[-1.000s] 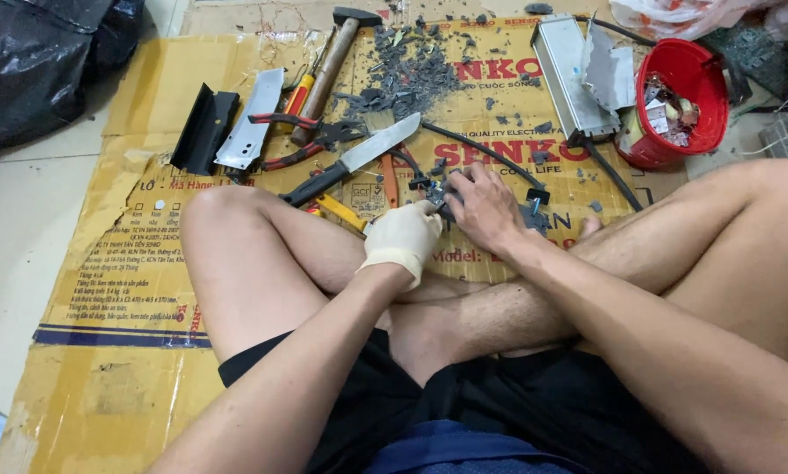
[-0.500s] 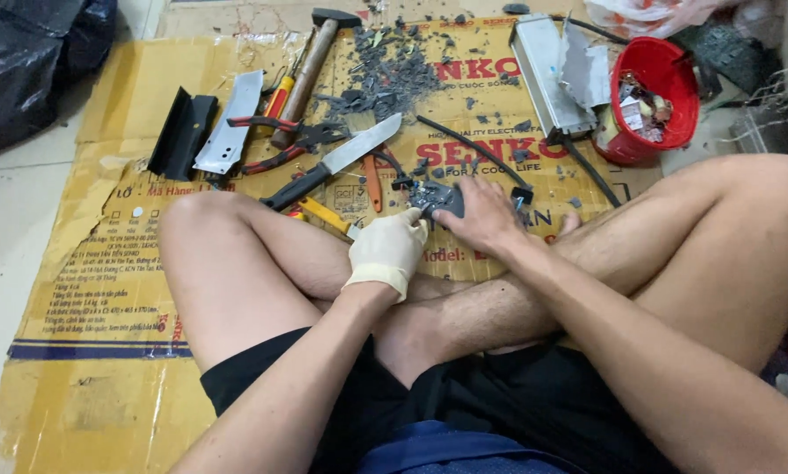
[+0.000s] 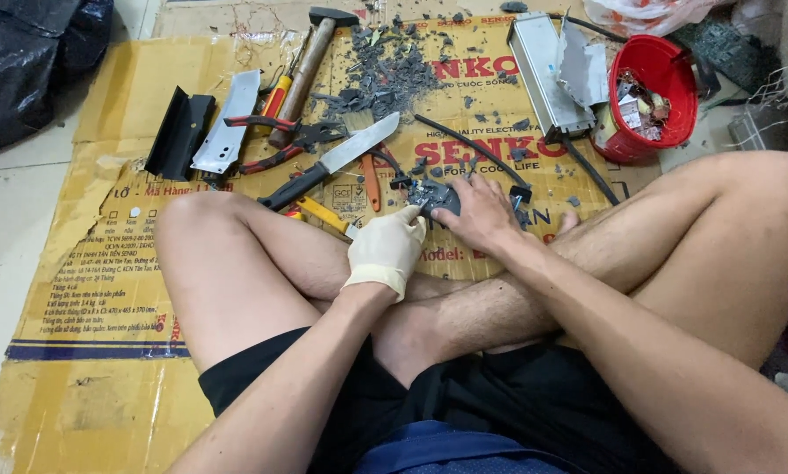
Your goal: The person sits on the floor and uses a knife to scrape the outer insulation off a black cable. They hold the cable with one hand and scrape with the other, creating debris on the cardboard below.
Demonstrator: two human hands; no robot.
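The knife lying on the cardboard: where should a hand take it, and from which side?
Probably by the black handle at the lower-left end of the knife, coming from the person's left. The bare blade points up-right toward the debris, and the handle end lies clear of the pliers.

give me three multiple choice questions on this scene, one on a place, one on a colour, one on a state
1. Where does the hammer lie?
A. on the cardboard sheet, near its far edge
B. in the red bucket
C. on the person's lap

2. What colour is the glove on the left hand?
A. blue
B. cream
C. black

3. How is the right hand?
A. raised in the air
B. gripping the knife
C. bare, pressed on a small dark part

Answers: 1 A, it rests beyond the pliers; 2 B, pale cream; 3 C, no glove, fingers on the part.
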